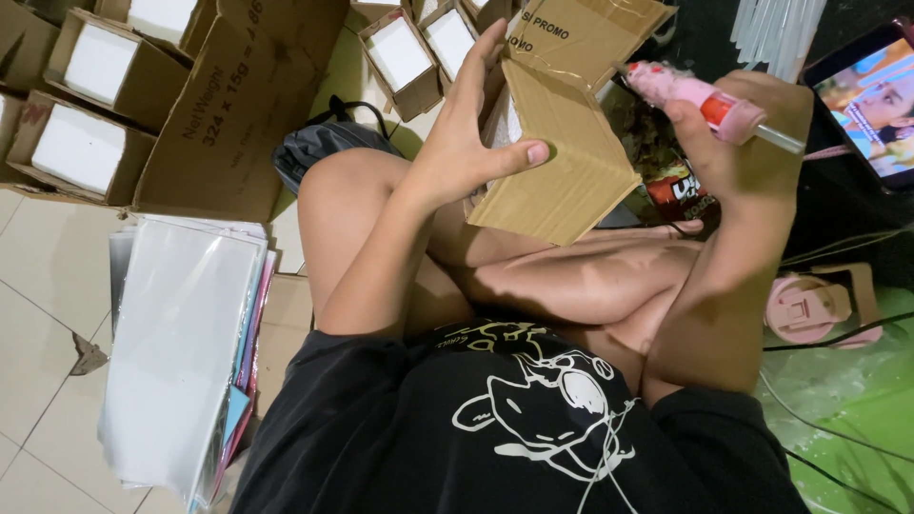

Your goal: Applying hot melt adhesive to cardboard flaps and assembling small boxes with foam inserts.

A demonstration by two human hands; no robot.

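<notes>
Two hands gluing: left hand (466, 143), fingers clasping a folded cardboard box (562, 133), right hand (733, 143) gripping a pink glue gun (700, 95); nozzle likely needing the open seam next.

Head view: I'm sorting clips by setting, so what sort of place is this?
Probably a home packing spot on a tiled floor: open cartons all around, stacked sheets, and a glue gun.
</notes>
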